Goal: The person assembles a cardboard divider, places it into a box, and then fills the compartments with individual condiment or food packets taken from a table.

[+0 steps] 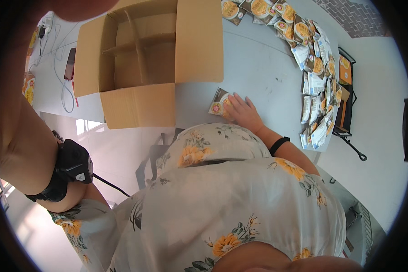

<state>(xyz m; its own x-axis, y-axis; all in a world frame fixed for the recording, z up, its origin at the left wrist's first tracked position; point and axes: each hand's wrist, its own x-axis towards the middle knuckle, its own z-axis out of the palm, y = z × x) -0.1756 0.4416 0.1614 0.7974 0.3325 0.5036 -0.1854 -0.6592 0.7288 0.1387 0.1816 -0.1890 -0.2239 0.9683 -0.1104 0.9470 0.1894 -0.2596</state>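
My right hand [243,111] lies palm down, its fingers over the right part of a brown and white food packet [219,102] on the grey table in front of me. The fingers are slightly apart and not curled round the packet. My left arm is raised close to the camera; a blurred part of my left hand [85,8] shows at the top left, so what it does cannot be told. Left of the packet stands an open cardboard box [137,106] with its flaps folded out. Crossed cardboard dividers [139,51] split its inside, where no packets show.
Many similar packets [316,81] lie in a curved heap along the table's right side. A phone [70,64], white cables [58,68] and a red pen-like object [75,94] lie left of the box. A black-framed cart [345,102] holding boxes stands beyond the right edge.
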